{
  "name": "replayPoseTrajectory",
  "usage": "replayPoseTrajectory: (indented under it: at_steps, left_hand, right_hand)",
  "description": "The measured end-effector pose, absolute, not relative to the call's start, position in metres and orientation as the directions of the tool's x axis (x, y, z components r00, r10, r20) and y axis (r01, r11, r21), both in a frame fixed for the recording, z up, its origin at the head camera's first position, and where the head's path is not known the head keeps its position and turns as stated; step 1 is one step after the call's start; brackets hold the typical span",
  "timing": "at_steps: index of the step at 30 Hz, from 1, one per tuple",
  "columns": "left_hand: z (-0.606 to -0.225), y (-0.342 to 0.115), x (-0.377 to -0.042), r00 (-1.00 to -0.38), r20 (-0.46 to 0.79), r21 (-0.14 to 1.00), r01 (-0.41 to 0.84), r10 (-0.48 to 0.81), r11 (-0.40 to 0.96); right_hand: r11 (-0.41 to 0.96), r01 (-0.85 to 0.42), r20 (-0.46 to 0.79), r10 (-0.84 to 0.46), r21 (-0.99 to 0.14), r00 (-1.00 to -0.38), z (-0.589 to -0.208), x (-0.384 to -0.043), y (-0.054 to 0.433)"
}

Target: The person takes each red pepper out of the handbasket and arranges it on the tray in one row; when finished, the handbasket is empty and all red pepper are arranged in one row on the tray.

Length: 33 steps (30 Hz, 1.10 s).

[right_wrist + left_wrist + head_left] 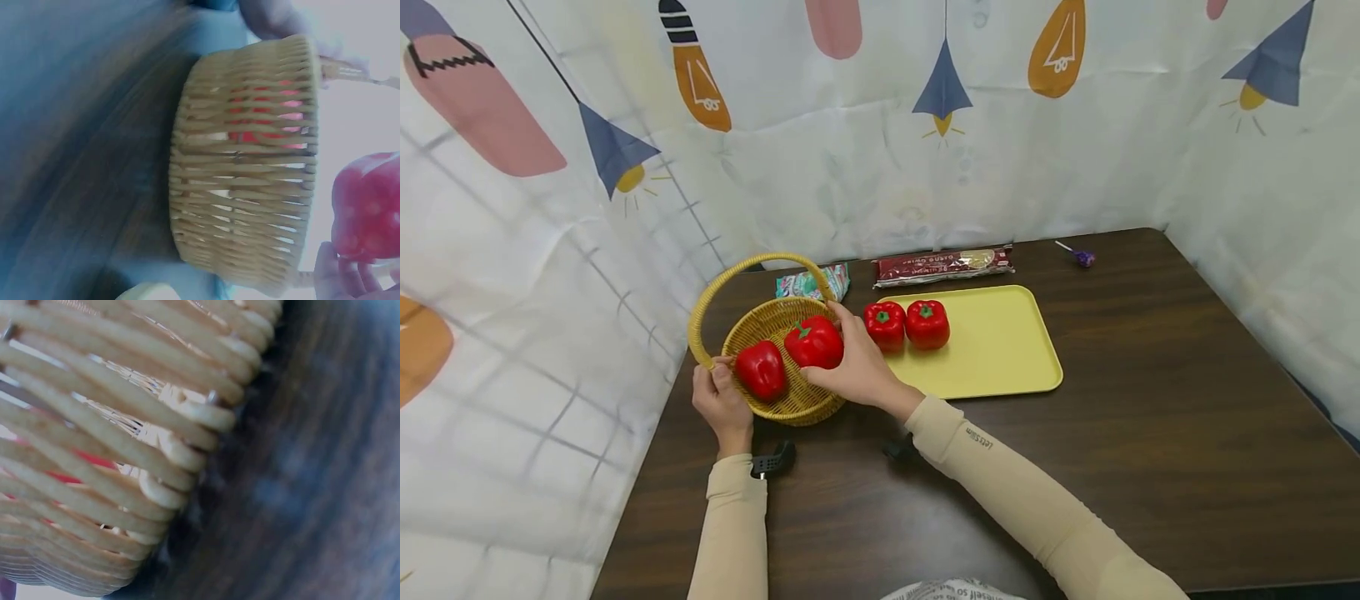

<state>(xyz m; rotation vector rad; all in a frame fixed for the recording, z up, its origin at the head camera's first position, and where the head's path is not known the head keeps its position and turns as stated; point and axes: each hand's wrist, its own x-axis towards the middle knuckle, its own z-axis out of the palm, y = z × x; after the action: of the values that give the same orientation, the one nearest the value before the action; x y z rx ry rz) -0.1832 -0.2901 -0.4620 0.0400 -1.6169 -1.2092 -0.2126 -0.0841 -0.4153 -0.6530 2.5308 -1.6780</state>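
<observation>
My right hand (859, 363) holds a red bell pepper (817, 342) over the wicker basket (787, 408). In the right wrist view this bell pepper (369, 206) is above the basket's rim, with the fingers around its lower side. Another red bell pepper (762, 372) lies inside the basket, its red showing through the weave. My left hand (722, 403) grips the basket's left rim near the foot of the arched handle (698, 321). The woven wall (112, 425) fills much of the left wrist view, where that hand is mostly hidden.
Two red bell peppers (927, 325) sit on the left part of a yellow tray (1000, 342), right of the basket. Behind them lies a long dark red packet (943, 266). A green packet (812, 283) is behind the basket, and a purple lollipop (1083, 258) lies at the back right.
</observation>
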Motion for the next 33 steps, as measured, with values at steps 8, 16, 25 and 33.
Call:
replayPoseTrajectory:
  at_steps: [8,16,25,33]
  left_hand:
    - [-0.464,-0.290,-0.183,-0.436,0.704,0.706,0.514,-0.560,0.487]
    - [-0.465,-0.290,-0.184,-0.425,0.710,0.698,0.532,-0.562,0.480]
    - [-0.463,-0.290,-0.183,-0.426,0.703,0.705,0.524,-0.570,0.478]
    - [-0.463,-0.290,-0.183,-0.428,0.706,0.703,0.519,-0.564,0.487]
  right_hand:
    - [0.315,-0.333,0.201,-0.385,-0.889,-0.901,-0.416,-0.201,-0.048]
    - [0.243,-0.359,0.257,-0.368,-0.901,-0.894,-0.428,-0.196,-0.011]
    - [0.158,-0.366,0.309,-0.300,-0.917,-0.903,-0.438,-0.191,0.019]
    - [0.066,-0.314,0.295,-0.200,-0.947,-0.934,-0.433,-0.190,0.047]
